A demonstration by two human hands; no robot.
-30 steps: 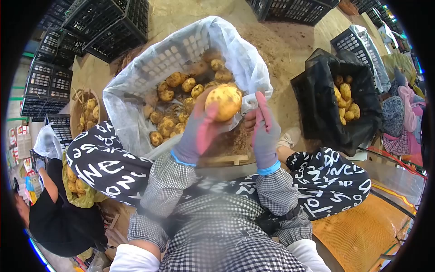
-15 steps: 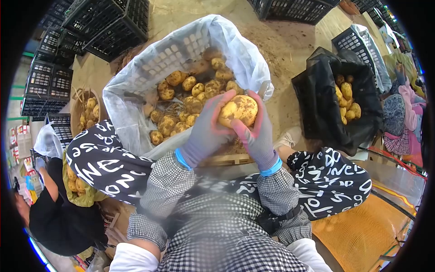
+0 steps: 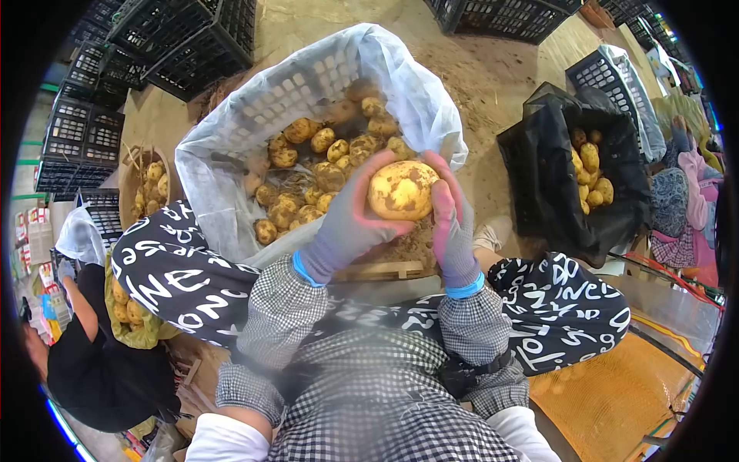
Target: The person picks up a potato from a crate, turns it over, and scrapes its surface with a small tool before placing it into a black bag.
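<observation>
A large potato (image 3: 400,191) with patches of brown soil sits between my two gloved hands, in front of the lined crate. My left hand (image 3: 356,219), in a grey glove with pinkish fingers, grips it from the left and below. On the right side, my right hand (image 3: 453,219) in a matching glove has its fingers and thumb against the potato. Behind them, a crate with a white liner (image 3: 219,165) holds several soil-covered potatoes (image 3: 329,177).
At the right stands a crate lined in black plastic (image 3: 531,146) with several potatoes (image 3: 589,158) inside. Black crates (image 3: 200,58) are stacked at the upper left, near a basket of potatoes (image 3: 154,185). A person in black (image 3: 115,369) is at the lower left.
The potato has turned in my hands and shifted slightly left. My left thumb now lies beneath it, and my right hand's thumb has moved up along its right side.
</observation>
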